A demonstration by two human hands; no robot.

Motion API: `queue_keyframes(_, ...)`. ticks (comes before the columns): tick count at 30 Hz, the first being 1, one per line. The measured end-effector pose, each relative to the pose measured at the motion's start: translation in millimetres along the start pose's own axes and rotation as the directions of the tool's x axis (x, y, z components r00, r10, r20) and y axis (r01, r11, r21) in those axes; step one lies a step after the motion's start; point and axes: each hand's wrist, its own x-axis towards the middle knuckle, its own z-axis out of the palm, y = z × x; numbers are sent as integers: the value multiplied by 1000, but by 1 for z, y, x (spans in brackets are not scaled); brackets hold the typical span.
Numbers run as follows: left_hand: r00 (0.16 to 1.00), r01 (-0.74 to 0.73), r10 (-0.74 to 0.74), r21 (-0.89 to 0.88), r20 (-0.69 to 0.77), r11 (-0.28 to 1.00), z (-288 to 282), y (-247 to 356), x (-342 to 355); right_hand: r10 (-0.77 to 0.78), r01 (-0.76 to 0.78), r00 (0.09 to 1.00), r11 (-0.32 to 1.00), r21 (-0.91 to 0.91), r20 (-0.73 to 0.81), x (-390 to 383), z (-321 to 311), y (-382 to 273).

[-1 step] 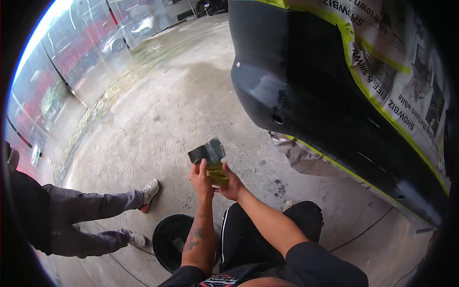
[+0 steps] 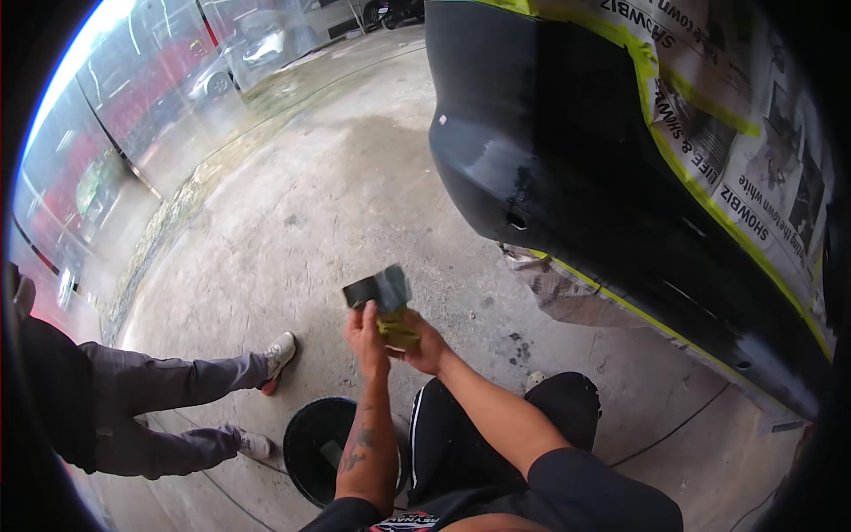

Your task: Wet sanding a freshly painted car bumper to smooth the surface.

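My left hand point(image 2: 365, 335) pinches a dark grey, creased sheet that looks like sandpaper point(image 2: 390, 285), held out in front of me above the concrete floor. Close beside it, my right hand point(image 2: 427, 346) is closed around a crumpled yellow-green sponge or cloth point(image 2: 399, 332); which of the two I cannot tell. The sheet stands just beyond the yellow-green piece, and the two overlap. Both hands are well apart from the black and grey car body panel point(image 2: 585, 133) at the right.
Newspaper point(image 2: 709, 168) and yellow-green tape point(image 2: 651, 106) mask the panel's edges. A black bucket point(image 2: 301, 443) stands beside my left forearm, with something pale inside. Another person point(image 2: 168, 386) stands at the left. A clear plastic curtain point(image 2: 133, 106) hangs behind; a cable point(image 2: 674, 430) crosses the floor.
Both hands have shifted slightly left and down, carrying the sheet and the yellow-green piece. The sheet has tilted a little. The panel, bucket and other person look unchanged.
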Motion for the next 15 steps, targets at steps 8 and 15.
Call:
queue_keyframes(8,996,-40,-7,-515,-88,856,-152,44,32,208,-146,978,725,-673,11,-33,46,141)
queue_keyframes(15,968,56,141,-729,206,682,-189,53,23,244,262,928,106,-959,280,-61,47,188)
